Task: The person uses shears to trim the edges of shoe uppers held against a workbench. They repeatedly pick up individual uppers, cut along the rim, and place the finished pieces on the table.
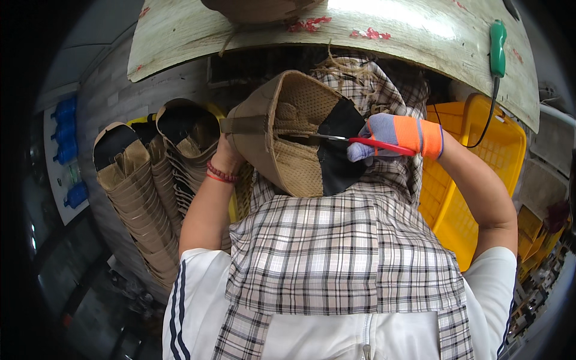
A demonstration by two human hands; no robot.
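In front of my lap is a tan boot upper (249,157), its mouth turned toward me, with mesh lining and a black panel (342,150) inside. My left hand (227,155) grips it from its left side; the fingers are hidden behind it. My right hand (384,139), in a grey-and-orange glove, is closed around red-handled scissors (384,144). Their metal blades reach left into the mouth of the upper, across the black panel, next to some strands or an edge in its middle. Whether the blades are parted cannot be made out.
Nested stacks of similar tan uppers (135,192) stand at my left. A worktable (414,45) spans the far side, carrying a green-handled corded tool (497,48). Its black cord hangs beside a yellow plastic crate (474,180) at my right. Checked cloth with loose threads covers my lap.
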